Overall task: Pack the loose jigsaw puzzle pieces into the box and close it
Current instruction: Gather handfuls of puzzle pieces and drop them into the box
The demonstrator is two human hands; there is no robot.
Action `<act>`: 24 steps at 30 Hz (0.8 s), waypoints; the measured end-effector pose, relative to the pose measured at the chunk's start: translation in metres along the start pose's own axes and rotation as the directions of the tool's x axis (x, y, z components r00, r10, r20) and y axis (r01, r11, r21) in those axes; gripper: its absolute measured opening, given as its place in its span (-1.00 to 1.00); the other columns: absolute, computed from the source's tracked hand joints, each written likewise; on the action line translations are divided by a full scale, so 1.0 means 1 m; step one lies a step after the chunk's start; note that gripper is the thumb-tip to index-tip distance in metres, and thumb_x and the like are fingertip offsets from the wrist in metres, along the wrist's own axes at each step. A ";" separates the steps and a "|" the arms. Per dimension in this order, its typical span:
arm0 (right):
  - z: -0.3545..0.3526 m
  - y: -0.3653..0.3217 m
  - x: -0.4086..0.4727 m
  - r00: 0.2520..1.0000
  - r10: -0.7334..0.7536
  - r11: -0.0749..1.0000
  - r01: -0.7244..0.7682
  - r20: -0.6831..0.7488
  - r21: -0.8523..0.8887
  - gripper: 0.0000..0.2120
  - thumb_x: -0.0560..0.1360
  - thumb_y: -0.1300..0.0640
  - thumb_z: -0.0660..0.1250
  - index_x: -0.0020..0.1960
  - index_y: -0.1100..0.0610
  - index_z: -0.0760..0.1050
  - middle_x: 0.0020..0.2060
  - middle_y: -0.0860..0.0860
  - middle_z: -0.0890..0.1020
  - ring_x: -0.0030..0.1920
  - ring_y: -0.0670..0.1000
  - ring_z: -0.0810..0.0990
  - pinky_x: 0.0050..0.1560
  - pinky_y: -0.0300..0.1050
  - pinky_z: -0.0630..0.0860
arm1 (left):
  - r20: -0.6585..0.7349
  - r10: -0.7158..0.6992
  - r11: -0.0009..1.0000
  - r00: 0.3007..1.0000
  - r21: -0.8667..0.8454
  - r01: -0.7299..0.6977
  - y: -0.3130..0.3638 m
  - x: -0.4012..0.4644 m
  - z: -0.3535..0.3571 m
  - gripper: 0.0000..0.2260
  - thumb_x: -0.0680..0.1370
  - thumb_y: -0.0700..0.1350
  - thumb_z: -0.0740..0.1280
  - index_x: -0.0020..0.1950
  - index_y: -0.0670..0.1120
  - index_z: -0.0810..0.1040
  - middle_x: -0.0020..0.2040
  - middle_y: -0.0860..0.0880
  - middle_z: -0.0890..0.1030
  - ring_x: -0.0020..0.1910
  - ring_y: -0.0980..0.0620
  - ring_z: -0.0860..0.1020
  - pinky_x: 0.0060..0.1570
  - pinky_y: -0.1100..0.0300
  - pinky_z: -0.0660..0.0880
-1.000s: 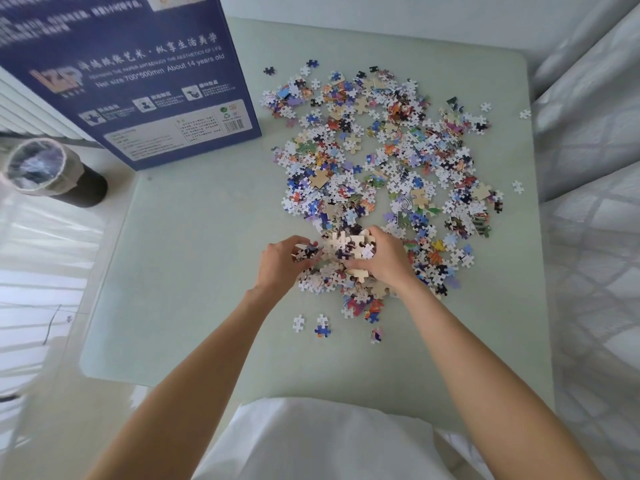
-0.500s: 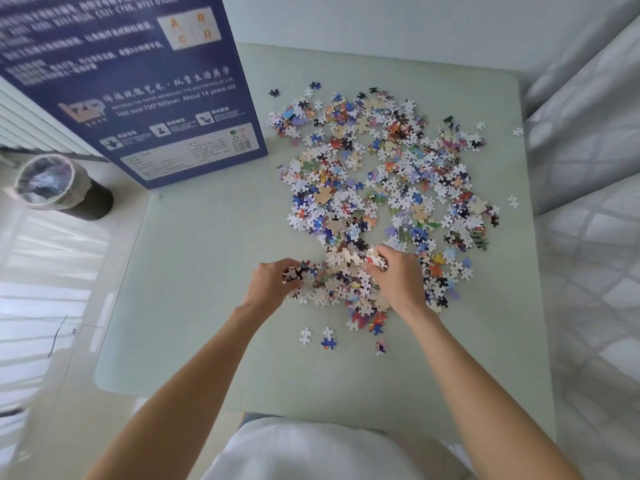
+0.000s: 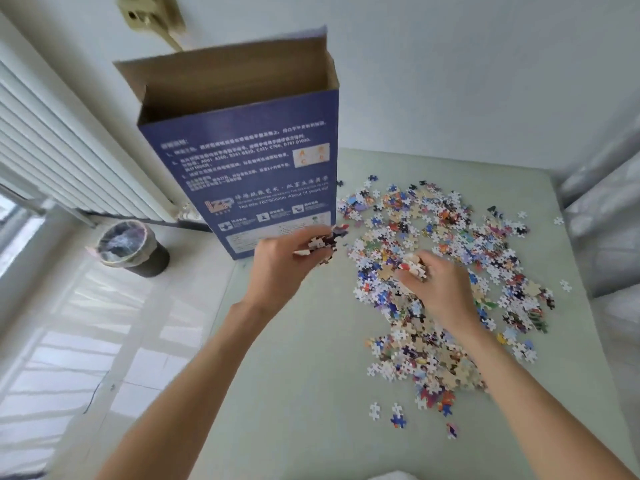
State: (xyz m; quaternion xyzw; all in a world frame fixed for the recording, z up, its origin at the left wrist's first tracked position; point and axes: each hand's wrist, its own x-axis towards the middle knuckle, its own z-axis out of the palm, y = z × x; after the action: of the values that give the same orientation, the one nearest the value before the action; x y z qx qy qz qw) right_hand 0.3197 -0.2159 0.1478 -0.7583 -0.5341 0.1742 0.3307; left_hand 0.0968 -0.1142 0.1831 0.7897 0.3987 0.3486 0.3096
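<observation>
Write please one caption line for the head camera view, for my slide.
Left hand lifts a handful of puzzle pieces toward the open blue box; right hand grips more above the pile.

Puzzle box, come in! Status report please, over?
Left hand grips pieces, raised beside tall blue cardboard box, top open. Right hand grips pieces over colourful loose pile. Nothing blocking.

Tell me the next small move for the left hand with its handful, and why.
Probably lift the left hand up over the open top of the blue box and let go there. It grips a bunch of puzzle pieces low against the box's front, well under the opening, while the right hand holds more pieces over the pile.
</observation>
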 end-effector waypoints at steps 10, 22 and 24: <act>-0.028 -0.136 0.111 0.937 -0.275 0.935 0.313 -0.215 0.165 -0.82 0.42 0.08 0.43 -0.21 0.15 0.49 -0.41 -0.11 0.54 -0.40 -0.12 0.41 -0.41 -0.31 0.29 | -0.205 0.499 0.814 0.842 0.444 -0.374 -0.008 0.149 -0.117 -0.79 0.52 -0.10 0.35 0.14 -0.10 0.60 0.00 -0.01 0.67 -0.14 0.08 0.63 -0.16 0.20 0.56; -0.006 -0.200 0.203 0.848 -0.510 0.860 0.505 -0.142 -0.069 -0.85 0.43 0.04 0.40 -0.07 0.10 0.58 -0.27 -0.04 0.64 -0.30 -0.03 0.53 -0.30 -0.16 0.42 | 0.049 0.183 0.862 0.982 0.472 -0.184 -0.027 0.179 -0.137 -0.87 0.50 -0.08 0.37 -0.01 -0.02 0.68 -0.04 0.00 0.68 -0.08 0.03 0.60 -0.08 0.22 0.45; 0.002 -0.204 0.213 0.831 -0.550 0.832 0.535 -0.090 -0.144 -0.87 0.44 0.03 0.38 -0.08 0.07 0.57 -0.27 -0.03 0.64 -0.26 0.02 0.56 -0.27 -0.11 0.46 | 0.030 0.162 0.839 0.986 0.522 -0.154 -0.029 0.178 -0.139 -0.87 0.51 -0.03 0.36 0.00 0.03 0.67 -0.05 0.03 0.67 -0.09 0.01 0.59 -0.14 0.18 0.45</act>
State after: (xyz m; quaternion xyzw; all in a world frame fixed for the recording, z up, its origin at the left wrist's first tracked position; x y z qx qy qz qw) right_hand 0.2553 0.0244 0.3056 -0.6024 -0.7142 -0.0061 0.3564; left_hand 0.0523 0.0800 0.2937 0.8715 0.4143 0.2575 0.0505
